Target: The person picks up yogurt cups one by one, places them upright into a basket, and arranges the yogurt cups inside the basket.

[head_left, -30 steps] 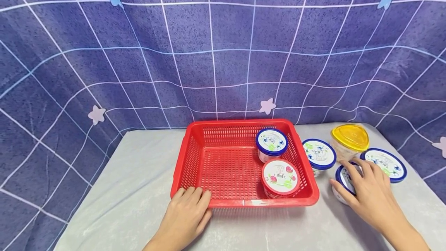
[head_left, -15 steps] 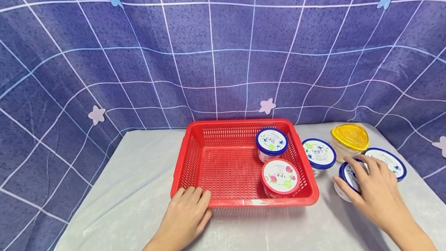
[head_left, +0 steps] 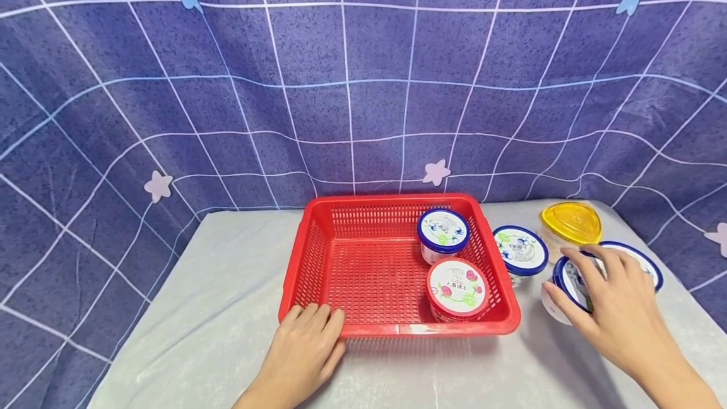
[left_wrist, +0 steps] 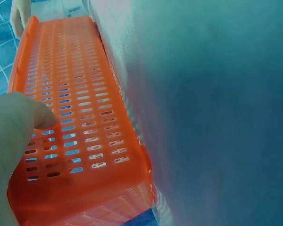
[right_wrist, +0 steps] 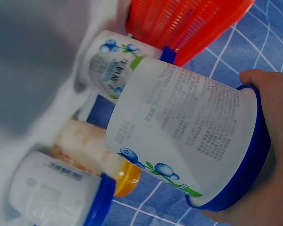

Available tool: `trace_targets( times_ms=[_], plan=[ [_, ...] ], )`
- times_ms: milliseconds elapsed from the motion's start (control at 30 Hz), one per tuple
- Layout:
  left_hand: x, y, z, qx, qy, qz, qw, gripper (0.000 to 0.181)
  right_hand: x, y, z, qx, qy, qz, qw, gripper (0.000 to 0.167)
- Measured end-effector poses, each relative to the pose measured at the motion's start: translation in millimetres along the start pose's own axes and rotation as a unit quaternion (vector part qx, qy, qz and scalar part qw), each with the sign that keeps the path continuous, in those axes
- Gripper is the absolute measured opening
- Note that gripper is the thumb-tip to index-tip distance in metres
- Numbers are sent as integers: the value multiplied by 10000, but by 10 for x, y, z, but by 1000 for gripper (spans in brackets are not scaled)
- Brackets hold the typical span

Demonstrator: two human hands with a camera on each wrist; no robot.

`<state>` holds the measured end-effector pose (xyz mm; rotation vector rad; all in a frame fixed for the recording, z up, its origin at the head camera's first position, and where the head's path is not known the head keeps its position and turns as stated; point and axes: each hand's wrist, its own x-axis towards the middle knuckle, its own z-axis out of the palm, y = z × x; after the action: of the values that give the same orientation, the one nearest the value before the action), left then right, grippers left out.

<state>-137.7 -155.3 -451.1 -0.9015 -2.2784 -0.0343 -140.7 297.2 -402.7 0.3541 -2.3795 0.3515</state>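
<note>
My right hand (head_left: pixel 619 308) grips a blue-lidded tub (head_left: pixel 559 308) around its lid, thumb on one side and fingers on the other. In the right wrist view this tub (right_wrist: pixel 184 127) is white with blueberry pictures and fine print, and its base looks raised off the table. The left hand (head_left: pixel 303 352) holds the near rim of a red perforated basket (head_left: pixel 363 330) at its left end; its thumb lies against the outer wall in the left wrist view. Inside the basket, at the right, sit a blue-lidded tub (head_left: pixel 443 232) and a red-lidded tub (head_left: pixel 457 289).
Right of the basket stand another blue-lidded tub (head_left: pixel 519 250) and a yellow-lidded tub (head_left: pixel 570 223). A further blue-lidded tub (head_left: pixel 647 264) is partly hidden behind the right hand. A grey cloth (head_left: pixel 216 289) covers the table, and a blue gridded curtain (head_left: pixel 375 112) hangs behind.
My right hand has shifted slightly to the right, and the tub in its grip has come up a little and tilted. The left hand and basket stay put.
</note>
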Motion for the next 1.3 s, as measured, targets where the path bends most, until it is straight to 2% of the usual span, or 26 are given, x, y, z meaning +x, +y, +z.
trace_targets(
  times_ms=[333,533,800,933,1167,1300],
  plan=[
    [2,-2,-2,1,-2,18,10000,32,122,-168,-99,120,13,-257,9996,63],
    [4,-8,-10,-34,16,17,10000,32,179,-230,-108,186,37,-348,9992,70],
    [-2,-5,-2,-29,47,30,10000,36,285,-318,-124,124,-28,-445,9989,67],
    [-3,-5,2,-62,31,24,10000,34,364,-374,-109,183,0,-607,9980,66],
    [-6,-9,7,-52,21,34,10000,34,483,-501,-39,394,304,-851,9951,72],
    [-13,-13,3,-53,12,23,10000,35,549,-580,-8,409,299,-902,9946,72]
  ],
)
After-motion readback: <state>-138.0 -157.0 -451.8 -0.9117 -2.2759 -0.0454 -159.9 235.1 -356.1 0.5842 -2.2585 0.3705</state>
